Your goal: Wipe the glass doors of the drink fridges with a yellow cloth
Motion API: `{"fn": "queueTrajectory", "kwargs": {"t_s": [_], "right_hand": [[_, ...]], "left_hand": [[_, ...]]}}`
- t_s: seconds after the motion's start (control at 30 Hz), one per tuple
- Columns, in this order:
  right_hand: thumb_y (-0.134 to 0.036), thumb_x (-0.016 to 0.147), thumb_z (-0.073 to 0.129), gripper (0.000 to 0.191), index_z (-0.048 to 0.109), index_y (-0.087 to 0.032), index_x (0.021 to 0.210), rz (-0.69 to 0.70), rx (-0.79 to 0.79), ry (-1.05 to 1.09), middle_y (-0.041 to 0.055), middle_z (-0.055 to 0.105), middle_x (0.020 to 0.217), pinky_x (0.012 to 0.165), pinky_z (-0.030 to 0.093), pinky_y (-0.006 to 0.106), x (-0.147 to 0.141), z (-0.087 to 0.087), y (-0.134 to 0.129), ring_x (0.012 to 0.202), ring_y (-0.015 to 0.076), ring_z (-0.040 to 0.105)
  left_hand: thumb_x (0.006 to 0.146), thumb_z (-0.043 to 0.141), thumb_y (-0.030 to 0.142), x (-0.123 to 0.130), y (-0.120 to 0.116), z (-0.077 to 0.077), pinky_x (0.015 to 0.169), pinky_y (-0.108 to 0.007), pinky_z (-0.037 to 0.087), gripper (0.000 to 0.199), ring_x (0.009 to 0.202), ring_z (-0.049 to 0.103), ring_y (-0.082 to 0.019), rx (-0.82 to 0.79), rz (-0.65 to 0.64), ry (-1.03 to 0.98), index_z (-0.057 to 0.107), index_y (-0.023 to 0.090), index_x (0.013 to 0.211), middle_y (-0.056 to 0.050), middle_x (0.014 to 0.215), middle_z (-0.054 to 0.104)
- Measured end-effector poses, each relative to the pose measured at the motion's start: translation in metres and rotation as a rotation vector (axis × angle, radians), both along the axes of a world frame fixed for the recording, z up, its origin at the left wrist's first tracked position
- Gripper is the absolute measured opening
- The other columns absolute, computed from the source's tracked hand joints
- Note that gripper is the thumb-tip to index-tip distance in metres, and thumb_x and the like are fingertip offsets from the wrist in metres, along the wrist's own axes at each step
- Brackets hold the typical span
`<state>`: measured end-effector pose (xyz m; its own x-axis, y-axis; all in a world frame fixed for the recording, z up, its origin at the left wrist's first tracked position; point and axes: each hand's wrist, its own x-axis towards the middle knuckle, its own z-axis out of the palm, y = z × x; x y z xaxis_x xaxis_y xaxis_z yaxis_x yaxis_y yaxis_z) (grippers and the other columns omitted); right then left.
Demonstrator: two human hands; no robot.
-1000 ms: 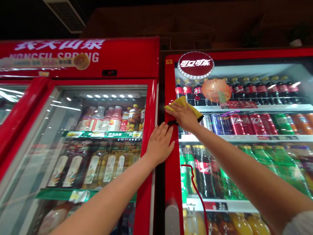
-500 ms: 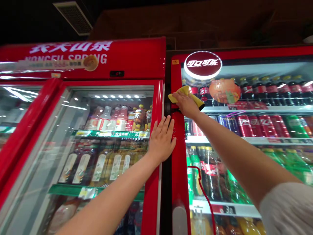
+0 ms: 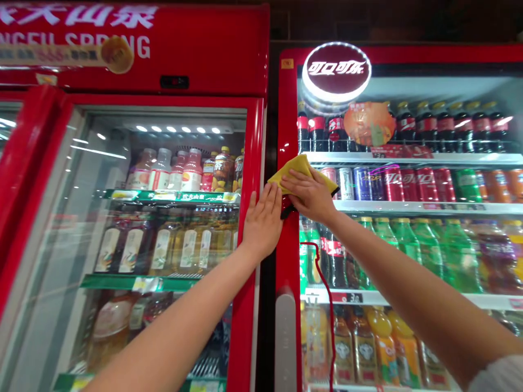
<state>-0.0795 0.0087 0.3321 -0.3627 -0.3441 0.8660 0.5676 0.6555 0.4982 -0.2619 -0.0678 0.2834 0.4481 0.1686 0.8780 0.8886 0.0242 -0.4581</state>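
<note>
My left hand (image 3: 263,220) lies flat with fingers stretched upward on the right edge of the left cooler's red door frame (image 3: 248,305), its fingertips close to the cloth. With my right hand (image 3: 309,193) I press a yellow cloth (image 3: 295,167) with a dark edge against the left red frame of the right cooler (image 3: 287,261). The cloth sticks out above and to both sides of my right hand. A dark part of it hangs below my fingers.
Bottles and cans fill the shelves behind both glass doors. A round lit sign (image 3: 337,72) sits at the right cooler's top. Its grey handle (image 3: 285,343) is below my hands. A narrow dark gap (image 3: 268,305) separates the coolers.
My right hand and the cloth have moved down the red frame, closer to my left hand. The view has tilted down, so both coolers appear higher. My left hand stays on the door frame.
</note>
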Motion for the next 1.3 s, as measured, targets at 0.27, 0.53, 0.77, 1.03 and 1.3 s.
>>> {"fn": "queueTrajectory", "kwargs": {"t_s": [0.27, 0.53, 0.77, 1.03, 1.3], "right_hand": [[-0.011, 0.092, 0.049, 0.054, 0.062, -0.025, 0.143, -0.026, -0.047, -0.151, 0.0027, 0.064, 0.148, 0.123, 0.034, 0.054, 0.014, -0.048, -0.004, 0.147, 0.0237, 0.049], [-0.006, 0.098, 0.045, 0.053, 0.062, -0.029, 0.143, -0.008, -0.122, -0.182, -0.0001, 0.065, 0.146, 0.126, 0.033, 0.049, 0.012, -0.118, -0.004, 0.145, 0.017, 0.051], [-0.01, 0.104, 0.044, 0.047, 0.062, -0.03, 0.143, 0.035, -0.142, -0.126, 0.0002, 0.065, 0.145, 0.128, 0.03, 0.046, 0.006, -0.183, -0.008, 0.144, 0.0156, 0.052], [-0.009, 0.104, 0.044, 0.05, 0.063, -0.033, 0.143, 0.073, -0.323, -0.14, 0.0012, 0.066, 0.144, 0.125, 0.036, 0.048, 0.005, -0.208, -0.015, 0.14, 0.0169, 0.057], [-0.006, 0.097, 0.047, 0.051, 0.069, -0.03, 0.136, 0.366, -0.434, 0.054, 0.0067, 0.073, 0.134, 0.111, 0.052, 0.049, -0.008, -0.22, -0.055, 0.127, 0.022, 0.067]], "left_hand": [[0.098, 0.038, 0.008, -0.01, -0.008, -0.044, 0.133, -0.054, 0.014, 0.065, 0.161, 0.022, -0.022, -0.084, -0.014, 0.044, 0.03, 0.011, 0.163, -0.013, 0.168, 0.035], [0.093, 0.041, 0.002, -0.015, -0.027, -0.106, 0.131, -0.057, 0.022, 0.067, 0.159, 0.028, -0.025, -0.214, -0.027, 0.043, 0.04, 0.015, 0.159, -0.009, 0.165, 0.042], [0.096, 0.04, 0.003, -0.022, -0.039, -0.148, 0.128, -0.055, 0.031, 0.061, 0.157, 0.031, -0.026, -0.312, -0.057, 0.073, 0.045, 0.014, 0.156, -0.009, 0.161, 0.047], [0.093, 0.039, -0.001, -0.028, -0.049, -0.149, 0.129, -0.056, 0.028, 0.064, 0.159, 0.027, -0.025, -0.423, -0.084, 0.109, 0.046, 0.016, 0.155, -0.009, 0.159, 0.052], [0.095, 0.042, 0.004, -0.006, -0.08, -0.168, 0.131, -0.055, 0.023, 0.072, 0.161, 0.02, -0.025, -0.393, -0.115, -0.019, 0.024, 0.013, 0.164, -0.012, 0.168, 0.038]]}}
